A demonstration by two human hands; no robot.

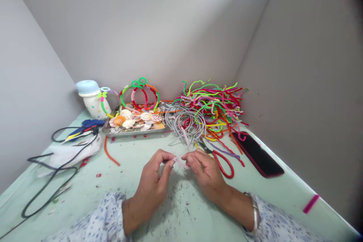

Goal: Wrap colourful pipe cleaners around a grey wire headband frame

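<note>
Pale pink and curved, the thin strip (180, 162) is pinched in both hands (154, 176) (208, 174).

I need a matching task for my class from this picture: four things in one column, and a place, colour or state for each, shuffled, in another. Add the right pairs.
Column 1
1. Bottle
2. Scissors
3. Shells
4. Pale strip

Column 2
A. Held between the left hand and the right hand
B. Topped with a light blue lid
C. Lying in a metal tray
D. Fitted with a red handle

Right pairs: 1-B, 2-D, 3-C, 4-A
</note>
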